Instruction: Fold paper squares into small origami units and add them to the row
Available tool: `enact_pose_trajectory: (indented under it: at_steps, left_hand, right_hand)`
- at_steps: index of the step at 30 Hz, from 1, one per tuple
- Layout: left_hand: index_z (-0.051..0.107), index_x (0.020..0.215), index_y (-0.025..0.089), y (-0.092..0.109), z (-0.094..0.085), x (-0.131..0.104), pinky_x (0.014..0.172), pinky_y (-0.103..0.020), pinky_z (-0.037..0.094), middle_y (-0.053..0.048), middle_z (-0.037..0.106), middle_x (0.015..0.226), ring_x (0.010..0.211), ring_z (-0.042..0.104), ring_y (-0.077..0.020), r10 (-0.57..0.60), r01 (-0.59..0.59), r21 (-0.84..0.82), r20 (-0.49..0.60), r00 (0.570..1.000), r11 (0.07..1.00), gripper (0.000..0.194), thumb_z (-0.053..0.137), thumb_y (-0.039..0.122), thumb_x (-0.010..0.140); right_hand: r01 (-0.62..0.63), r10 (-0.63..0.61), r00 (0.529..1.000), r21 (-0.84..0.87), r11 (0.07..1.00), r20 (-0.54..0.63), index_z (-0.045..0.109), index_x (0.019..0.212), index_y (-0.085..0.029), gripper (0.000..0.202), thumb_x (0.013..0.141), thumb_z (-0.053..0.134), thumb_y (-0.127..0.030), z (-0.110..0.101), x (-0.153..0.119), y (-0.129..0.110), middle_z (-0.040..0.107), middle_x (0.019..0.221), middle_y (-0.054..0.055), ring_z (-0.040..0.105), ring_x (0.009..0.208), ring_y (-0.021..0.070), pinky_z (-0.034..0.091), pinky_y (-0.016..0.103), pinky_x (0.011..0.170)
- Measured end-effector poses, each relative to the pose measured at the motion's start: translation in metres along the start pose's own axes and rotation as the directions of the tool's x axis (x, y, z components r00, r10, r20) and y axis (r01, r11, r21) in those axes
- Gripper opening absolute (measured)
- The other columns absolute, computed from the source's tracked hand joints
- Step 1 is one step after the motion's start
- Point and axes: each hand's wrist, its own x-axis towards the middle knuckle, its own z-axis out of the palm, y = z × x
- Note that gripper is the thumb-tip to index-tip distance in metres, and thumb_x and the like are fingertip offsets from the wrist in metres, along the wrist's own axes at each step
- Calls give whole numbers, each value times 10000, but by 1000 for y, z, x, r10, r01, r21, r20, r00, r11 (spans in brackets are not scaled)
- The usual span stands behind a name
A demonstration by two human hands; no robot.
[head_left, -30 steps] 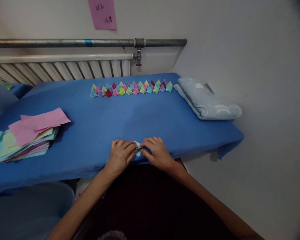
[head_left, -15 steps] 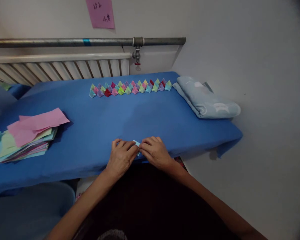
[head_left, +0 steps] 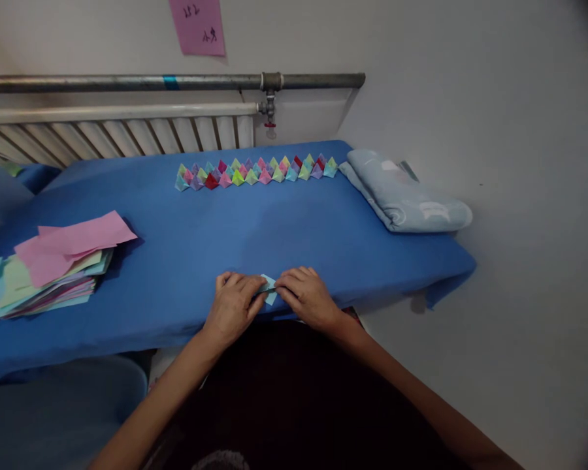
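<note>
A small light-blue folded paper [head_left: 270, 297] lies between my hands near the front edge of the blue-covered surface [head_left: 200, 241]. My left hand [head_left: 235, 303] pinches its left side with thumb and fingers. On the right side, my right hand [head_left: 306, 297] holds it the same way. The paper's middle shows in the gap between my fingertips, with a fold line running across it. Farther back, several folded paper pieces [head_left: 238, 177] in many colours stand in close rows.
At the left lies a stack of coloured paper sheets [head_left: 49, 297], pink ones on top. A folded light-blue blanket [head_left: 411, 202] rests at the right end. Behind are a radiator [head_left: 166, 134] and a metal pipe [head_left: 117, 83]. A blue tub [head_left: 68, 411] is below, front left.
My hands have drawn slightly apart, and more of the light-blue paper shows between them. Both hands still grip it.
</note>
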Motion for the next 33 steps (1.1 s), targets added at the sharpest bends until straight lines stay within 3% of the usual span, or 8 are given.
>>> enact_pose_trajectory:
  at_steps: [12, 15, 20, 24, 33]
  left_hand:
    - [680, 968, 229, -3, 2, 3, 873, -422, 344, -39, 718, 1081, 926, 579, -214, -28, 28, 4, 6, 1000, 1000, 256, 440, 315, 970]
    - [640, 1080, 217, -2, 2, 5, 870, -418, 358, -53, 709, 1064, 924, 577, -219, -52, 52, -29, 19, 998, 998, 238, 462, 311, 954]
    - [530, 1241, 206, -9, -1, 9, 917, -411, 386, -65, 666, 1120, 937, 593, -208, -56, 61, -146, 40, 998, 987, 375, 535, 246, 867]
    - [557, 1205, 210, -14, -4, 9, 923, -429, 400, -63, 631, 1134, 923, 594, -206, -61, 69, -149, 61, 996, 986, 385, 539, 216, 821]
    - [654, 1053, 209, -13, -3, 15, 898, -431, 383, -55, 657, 1001, 961, 596, -214, -45, 57, -111, 106, 993, 992, 243, 458, 277, 927]
  right_hand:
    - [-78, 78, 997, 49, 996, 3, 643, 825, -186, 168, 942, 531, -229, -6, 8, -3, 629, 845, 36, 560, 815, 159, 408, 298, 766]
    - [-97, 96, 995, 66, 993, 29, 630, 808, -195, 172, 940, 523, -220, -7, 11, -4, 624, 830, 27, 560, 803, 154, 410, 291, 753]
    - [-105, 101, 994, 67, 992, 49, 626, 806, -193, 166, 933, 522, -211, -9, 12, -4, 625, 824, 25, 563, 810, 157, 411, 293, 755]
    - [-95, 92, 995, 93, 991, 43, 628, 804, -199, 165, 929, 520, -208, -8, 11, -4, 635, 834, 24, 566, 810, 157, 414, 299, 763]
    - [-126, 122, 992, 106, 986, 44, 618, 787, -192, 177, 928, 511, -194, -9, 13, -6, 625, 830, 26, 565, 805, 155, 415, 292, 746]
